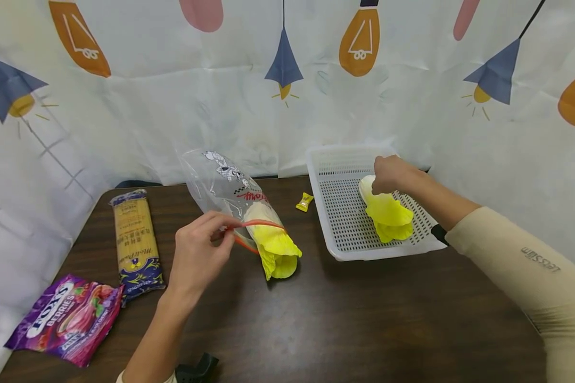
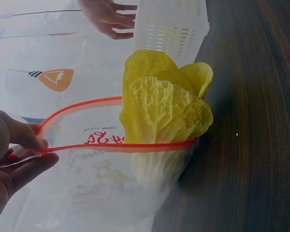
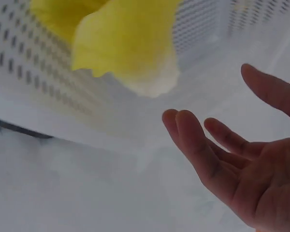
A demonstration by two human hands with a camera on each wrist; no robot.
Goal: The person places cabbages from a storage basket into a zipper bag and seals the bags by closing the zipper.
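Head view: my left grip [image 1: 198,250] pinches the orange rim [image 1: 264,222] of a clear bag [image 1: 213,183] near the bench's [image 1: 364,314] far edge, with a cabbage [image 1: 279,250] inside, yellow leaves poking out the mouth. My right grip [image 1: 393,173] hangs over the basket [image 1: 325,223] toward the far right corner, at the second cabbage [image 1: 388,213].

Left wrist: thumb and fingertips hold just one end of that rim, the mouth gaping around the leaves. If my pinch slips, I reckon the mouth sags and the cabbage could slide out onto the bench.

Right wrist: thumb spread wide from fingers, nothing held, the second cabbage just beyond them. Grab hard and the leaves could tear; bump the wall and the basket could skid.
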